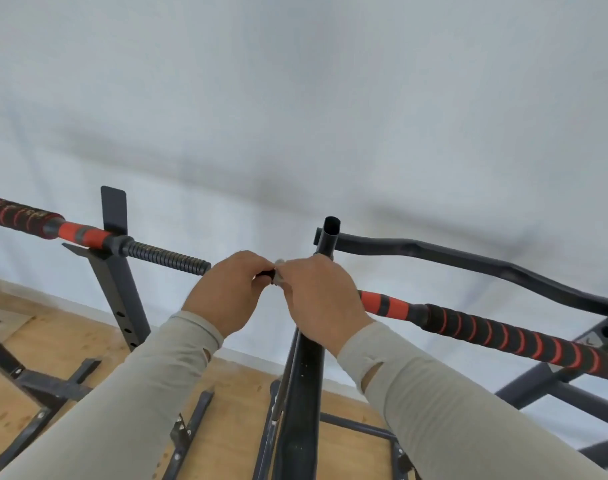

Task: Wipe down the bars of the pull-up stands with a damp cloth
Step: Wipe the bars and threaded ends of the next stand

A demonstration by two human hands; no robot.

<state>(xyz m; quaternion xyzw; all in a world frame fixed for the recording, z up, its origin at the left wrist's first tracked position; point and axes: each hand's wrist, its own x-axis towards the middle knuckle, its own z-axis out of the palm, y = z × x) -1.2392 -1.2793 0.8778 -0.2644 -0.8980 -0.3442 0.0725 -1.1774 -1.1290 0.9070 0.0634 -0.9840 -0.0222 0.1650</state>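
- Both hands meet at the middle of a horizontal bar [167,259] that runs across the pull-up stands. The left hand [226,292] has its grip closed around the bar's dark end.
- The right hand [321,299] has its grip closed too, over a small pale scrap at its fingertips. That scrap is probably the cloth [279,271]; too little shows to be sure.
- The ribbed bar section on the left rests in a square upright [117,271]. The red-and-black foam section [503,336] runs on to the right, behind a round black post [307,393].
- To wipe well here, I would have the left hand steady the bar while the right wraps the cloth fully round it.
- Twist while sliding, so the grooves of the ribbed part are reached.
- Press more lightly on the foam, which would drag and soak up water.
- The bent black bar [469,268] behind looks unwiped; I cannot tell.
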